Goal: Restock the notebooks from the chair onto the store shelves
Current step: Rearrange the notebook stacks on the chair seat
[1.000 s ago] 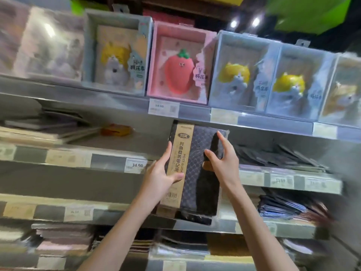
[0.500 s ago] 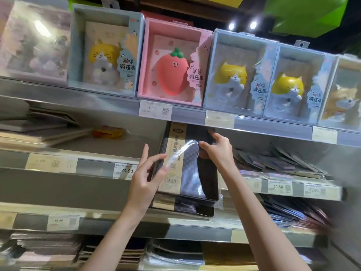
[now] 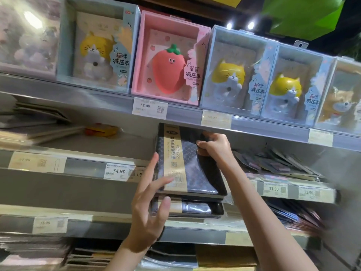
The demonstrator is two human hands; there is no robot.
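The left hand (image 3: 150,208), nearest, has its fingers released and straight, tips touching the near-left edge of the dark plastic-wrapped notebook with tan paper band (image 3: 187,163). That notebook lies on a matching stack (image 3: 187,209) on the grey metal shelf (image 3: 82,220), long axis running near-to-far. The right hand (image 3: 213,147) pinches its far edge.

Shelves in tiers, notebooks at the middle — hands on either side.

The top notebook (image 3: 187,163) lies on a second notebook (image 3: 195,208), the pair stacked at the middle shelf's (image 3: 86,169) front edge, just under the upper shelf (image 3: 263,127). The left hand (image 3: 150,208) is at the stack's left edge; the right hand (image 3: 214,147) is on the top notebook's far right part. On the upper shelf stand boxed items in a row — the strawberry box (image 3: 168,61) directly above the stack, cat boxes (image 3: 97,49) left and right of it. A price tag (image 3: 150,108) hangs just below the strawberry box. Flat packs (image 3: 273,163) lie right of the stack, piled books (image 3: 39,130) well to the left.
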